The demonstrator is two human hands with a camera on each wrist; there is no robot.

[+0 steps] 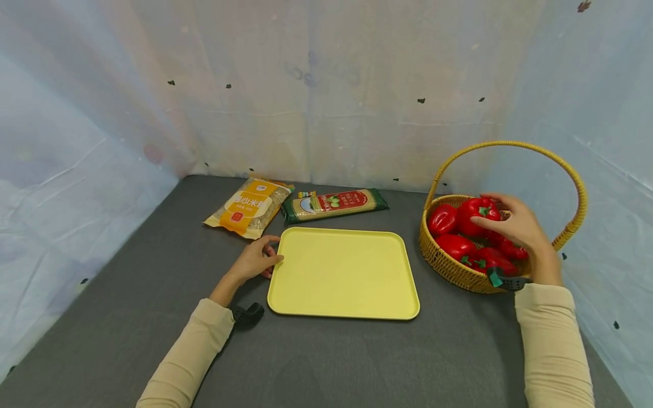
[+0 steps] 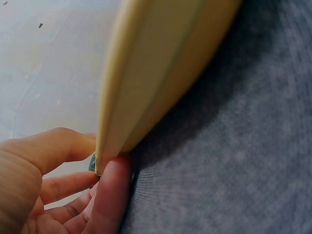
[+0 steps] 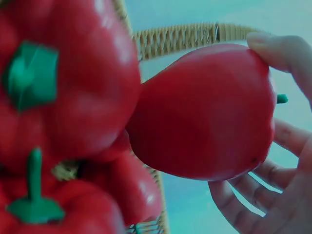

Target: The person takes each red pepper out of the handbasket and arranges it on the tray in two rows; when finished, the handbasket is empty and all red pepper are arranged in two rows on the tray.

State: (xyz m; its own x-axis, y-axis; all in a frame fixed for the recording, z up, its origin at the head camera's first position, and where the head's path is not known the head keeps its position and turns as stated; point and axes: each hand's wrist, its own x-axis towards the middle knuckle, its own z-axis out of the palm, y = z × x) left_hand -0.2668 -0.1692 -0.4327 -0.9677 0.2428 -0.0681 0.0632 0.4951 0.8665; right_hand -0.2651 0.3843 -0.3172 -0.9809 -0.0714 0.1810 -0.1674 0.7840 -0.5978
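A red bell pepper [image 1: 471, 218] with a green stem is held by my right hand [image 1: 522, 226] at the top of a wicker basket [image 1: 445, 267]. In the right wrist view, thumb and fingers curve round the stem end of that pepper [image 3: 204, 114]. Several other red peppers [image 1: 456, 246] lie below it in the basket. My left hand [image 1: 250, 262] pinches the left rim of a yellow rectangular tray [image 1: 344, 275]. Seen from the left wrist, the tray's edge [image 2: 146, 73] runs between the thumb and the fingers.
Behind the tray lie an orange-and-clear bag of grain [image 1: 250, 207] and a long green-and-red packet [image 1: 336, 205]. The basket's tall handle [image 1: 510, 143] arches over the right hand. Pale sheeting [image 1: 357, 85] walls the grey table [image 1: 357, 362] at the back and sides.
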